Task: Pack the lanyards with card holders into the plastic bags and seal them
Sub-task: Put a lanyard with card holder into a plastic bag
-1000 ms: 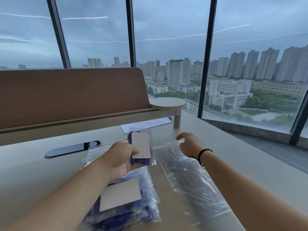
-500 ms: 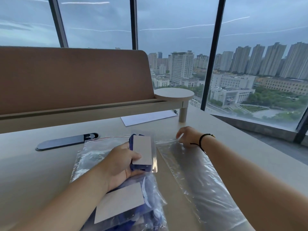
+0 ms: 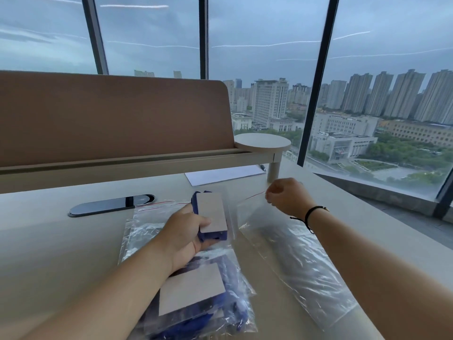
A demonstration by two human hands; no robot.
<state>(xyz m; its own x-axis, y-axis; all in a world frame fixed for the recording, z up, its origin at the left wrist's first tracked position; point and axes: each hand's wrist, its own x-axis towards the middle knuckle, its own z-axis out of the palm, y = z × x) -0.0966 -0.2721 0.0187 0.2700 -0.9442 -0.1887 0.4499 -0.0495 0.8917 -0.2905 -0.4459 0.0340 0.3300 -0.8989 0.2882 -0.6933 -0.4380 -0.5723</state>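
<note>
My left hand [image 3: 182, 233] grips a blue card holder [image 3: 211, 214] with a pale card face, its blue lanyard bunched behind it, held just above the table. My right hand [image 3: 285, 196] pinches the far mouth edge of an empty clear plastic bag [image 3: 294, 261], lifting that end; the bag's red seal line shows beside the fingers. Near my body lies a filled plastic bag [image 3: 196, 295] holding blue lanyards and a card holder. Another clear bag [image 3: 144, 227] lies flat under my left hand.
A dark oval cable cover [image 3: 110, 204] is set into the beige table [image 3: 49, 241] at left. White paper [image 3: 223, 174] and a pen lie under a raised shelf with a round end [image 3: 262, 143]. A brown partition stands behind; windows beyond.
My right hand has lifted the empty bag's mouth slightly up and away. My left hand keeps its hold on the card holder. The camera has tilted a little.
</note>
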